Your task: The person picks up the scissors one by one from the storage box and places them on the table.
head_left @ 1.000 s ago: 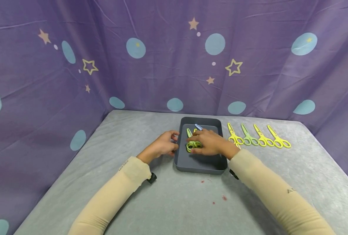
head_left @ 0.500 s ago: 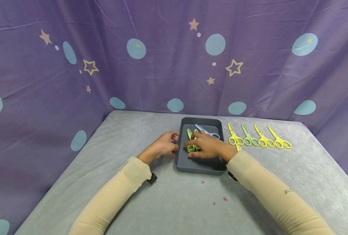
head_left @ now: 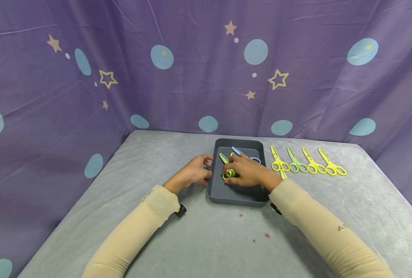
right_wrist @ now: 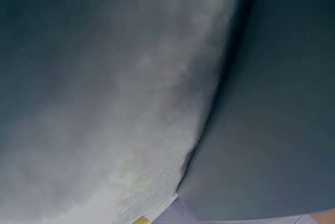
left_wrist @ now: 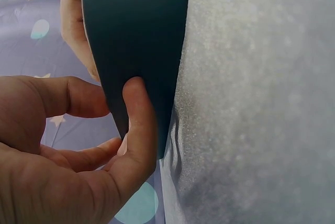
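Observation:
A dark grey tray (head_left: 239,199) stands on the table. Beside its left wall is my left hand (head_left: 193,170), fingertips against the wall; in the left wrist view one finger lies along the outer face of the wall. Inside the tray my right hand (head_left: 246,170) curls its fingers and thumb at the handles of green scissors (head_left: 223,158), whose blades point away. A yellow tip (head_left: 232,154) shows just right of them, mostly covered by the fingers. Blue scissors (head_left: 238,151) lie slanted at the tray's far side, partly behind the hand. The right wrist view shows mostly blurred tray wall.
Right of the tray, a row holds yellow scissors (head_left: 274,155), green scissors (head_left: 293,157) and more yellow scissors (head_left: 308,158). A yellow piece (head_left: 283,174) peeks out beside the right wrist. A purple curtain (head_left: 192,96) hangs behind the grey table (head_left: 178,239).
The green scissors have turned slightly, their tip shifting left. My right hand has shifted a little within the tray, uncovering more of the blue scissors. My left hand stays at the wall.

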`<state>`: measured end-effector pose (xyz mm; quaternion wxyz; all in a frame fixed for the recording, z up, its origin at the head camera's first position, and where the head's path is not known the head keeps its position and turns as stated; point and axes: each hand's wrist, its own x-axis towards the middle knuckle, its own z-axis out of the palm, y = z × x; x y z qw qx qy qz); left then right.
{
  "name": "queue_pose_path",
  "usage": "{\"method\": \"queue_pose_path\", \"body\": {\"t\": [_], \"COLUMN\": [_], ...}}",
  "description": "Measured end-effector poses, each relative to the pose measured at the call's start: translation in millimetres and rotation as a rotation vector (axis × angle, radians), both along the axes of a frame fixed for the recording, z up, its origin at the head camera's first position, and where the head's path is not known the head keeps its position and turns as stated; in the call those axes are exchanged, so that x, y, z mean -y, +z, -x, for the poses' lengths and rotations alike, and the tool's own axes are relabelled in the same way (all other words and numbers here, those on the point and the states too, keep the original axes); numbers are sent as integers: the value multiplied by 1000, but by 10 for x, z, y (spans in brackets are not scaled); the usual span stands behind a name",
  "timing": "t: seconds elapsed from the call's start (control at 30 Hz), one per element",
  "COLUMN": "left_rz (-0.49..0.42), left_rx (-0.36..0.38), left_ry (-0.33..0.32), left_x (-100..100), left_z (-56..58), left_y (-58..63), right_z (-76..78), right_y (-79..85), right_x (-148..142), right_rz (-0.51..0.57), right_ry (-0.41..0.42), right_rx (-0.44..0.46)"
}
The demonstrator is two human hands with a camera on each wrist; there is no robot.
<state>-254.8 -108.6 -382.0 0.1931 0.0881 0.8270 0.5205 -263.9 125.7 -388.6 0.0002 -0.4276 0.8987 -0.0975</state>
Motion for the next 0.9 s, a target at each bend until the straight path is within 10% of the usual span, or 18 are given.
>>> {"method": "queue_pose_path", "body": {"t": [0.9], "left_rz": [11], "left_rx": [7], "left_ry": [5], "left_x": [-3], "left_z": [-8], "left_y": [15], "right_z": [4], "right_y": [29], "right_x": [-21], "right_rz": [-36], "right_ry": [-143], "right_rx": [56]}}
